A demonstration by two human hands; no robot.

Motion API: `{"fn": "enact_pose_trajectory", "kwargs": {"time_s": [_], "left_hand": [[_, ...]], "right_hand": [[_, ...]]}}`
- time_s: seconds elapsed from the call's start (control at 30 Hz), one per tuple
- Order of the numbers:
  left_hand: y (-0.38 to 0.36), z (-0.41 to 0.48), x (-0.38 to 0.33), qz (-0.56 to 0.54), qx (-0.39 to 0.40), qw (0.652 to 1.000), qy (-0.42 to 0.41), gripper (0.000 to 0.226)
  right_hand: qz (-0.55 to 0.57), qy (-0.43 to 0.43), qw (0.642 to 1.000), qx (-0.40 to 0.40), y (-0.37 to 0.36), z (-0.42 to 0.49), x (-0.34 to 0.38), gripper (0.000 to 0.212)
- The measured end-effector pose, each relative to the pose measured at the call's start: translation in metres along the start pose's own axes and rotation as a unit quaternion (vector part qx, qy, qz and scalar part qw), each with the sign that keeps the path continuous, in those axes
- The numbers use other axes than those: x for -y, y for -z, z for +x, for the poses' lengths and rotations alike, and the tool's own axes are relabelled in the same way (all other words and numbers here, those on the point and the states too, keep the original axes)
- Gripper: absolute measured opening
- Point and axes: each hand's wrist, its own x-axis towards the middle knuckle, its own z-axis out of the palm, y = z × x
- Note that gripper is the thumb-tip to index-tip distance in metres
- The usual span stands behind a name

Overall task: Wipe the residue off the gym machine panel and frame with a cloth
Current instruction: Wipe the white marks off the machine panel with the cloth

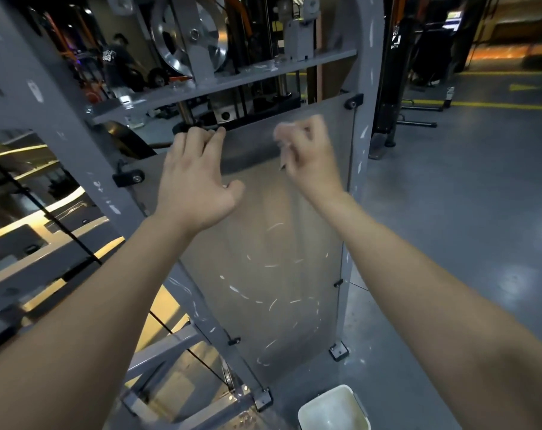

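Your left hand (pixel 198 181) grips the top edge of the streaked translucent grey panel (pixel 263 290), mounted on the grey metal frame (pixel 372 72). Your blurred right hand (pixel 307 150) has curled fingers, its grip unreadable. A white bucket (pixel 331 408) stands below.

We have a single wide-angle view, worn on the head, facing forward and tilted down. It sits close to the translucent grey flat machine panel (pixel 263 305), which fills the middle, with the glossy grey floor (pixel 465 228) falling away at right.
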Motion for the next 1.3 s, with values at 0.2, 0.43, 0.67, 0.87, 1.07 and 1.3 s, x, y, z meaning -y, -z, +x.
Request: {"fn": "enact_pose_trajectory", "kwargs": {"time_s": [0.2, 0.43, 0.67, 0.87, 1.07, 1.3], "left_hand": [[-0.005, 0.001, 0.003, 0.002, -0.009, 1.0, -0.006, 0.089], [-0.009, 0.0, 0.006, 0.006, -0.021, 1.0, -0.009, 0.089], [-0.014, 0.002, 0.008, 0.004, -0.038, 0.999, -0.012, 0.089], [-0.016, -0.001, 0.009, -0.009, -0.038, 0.999, -0.014, 0.088], [-0.015, -0.001, 0.008, -0.015, -0.047, 0.999, -0.008, 0.087], [-0.016, -0.001, 0.006, -0.014, -0.044, 0.999, -0.008, 0.087]], "right_hand": [[0.029, -0.126, 0.985, -0.115, -0.012, 0.01, 0.013, 0.016], [0.011, -0.101, 0.99, -0.095, 0.012, 0.015, -0.016, 0.012], [0.006, 0.003, 1.0, 0.017, -0.022, -0.019, 0.025, 0.016], [0.093, -0.184, 0.979, 0.002, 0.01, -0.053, 0.001, 0.007], [0.159, -0.371, 0.915, 0.001, 0.031, -0.054, -0.022, 0.015], [0.109, -0.433, 0.869, -0.213, 0.029, -0.04, -0.031, 0.013]]}}
